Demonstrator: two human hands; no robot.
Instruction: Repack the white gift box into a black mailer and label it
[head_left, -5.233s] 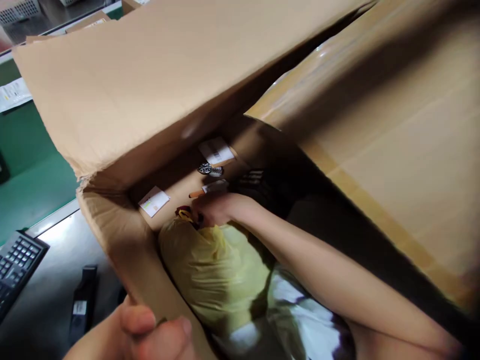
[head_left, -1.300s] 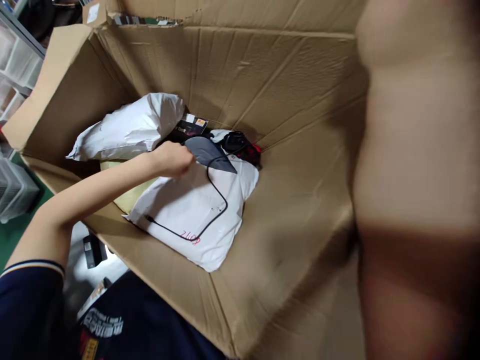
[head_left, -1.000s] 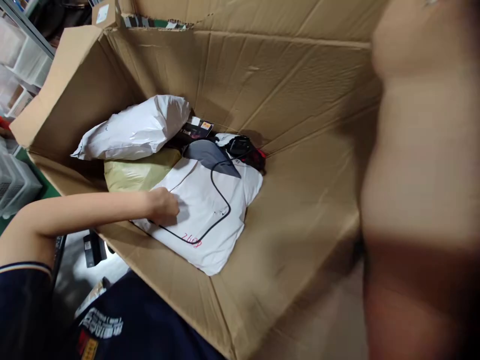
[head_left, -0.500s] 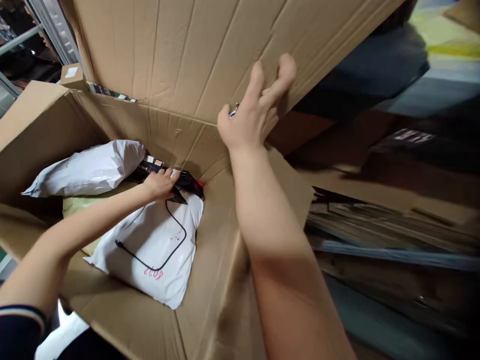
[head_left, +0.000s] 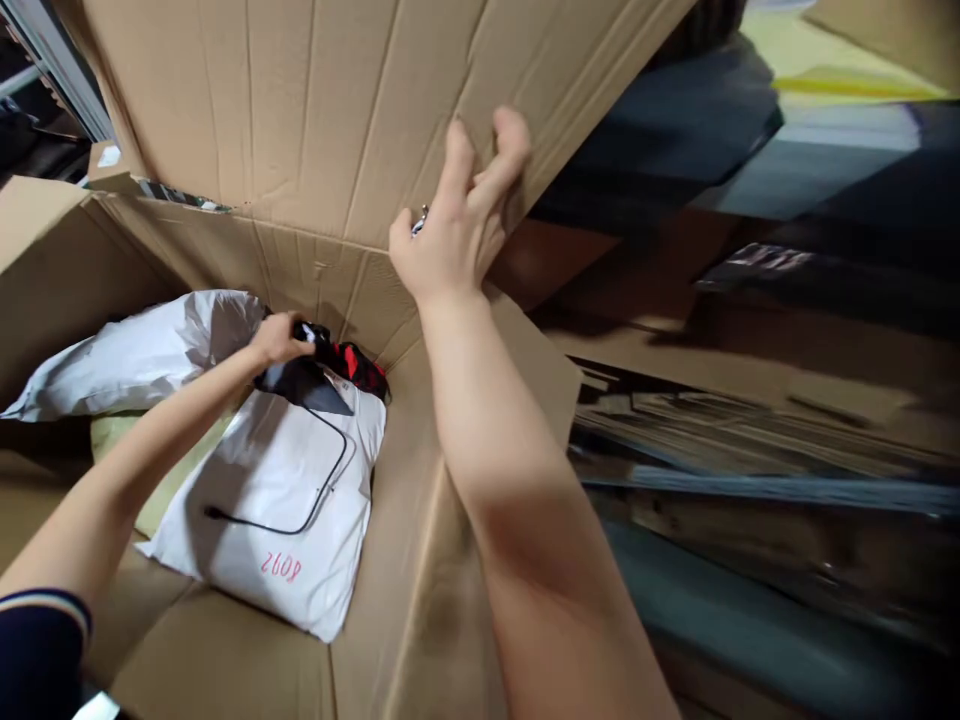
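Observation:
Deep in a large cardboard box (head_left: 420, 440), my left hand (head_left: 281, 338) is closed on a black item (head_left: 324, 345) whose kind I cannot make out. Beside it are a dark grey flat piece (head_left: 315, 388) and a black and red item (head_left: 360, 365). A black cable (head_left: 341, 430) with a plug end trails over a white plastic mailer (head_left: 300, 500) marked 8092 in red. My right hand (head_left: 457, 220) presses against the raised cardboard flap (head_left: 300, 110), fingers spread. A small shiny thing, perhaps a ring, shows at its fingers.
Another white mailer (head_left: 142, 350) lies in the box's left part, above a yellowish package (head_left: 116, 440). To the right, shelving (head_left: 750, 485) holds flattened cardboard (head_left: 675, 420) and dark packages (head_left: 660, 140). A small carton (head_left: 109, 165) stands behind the box.
My left hand has moved left with the black item, showing more of the black and red one. The view has shifted right; my right hand stays on the flap.

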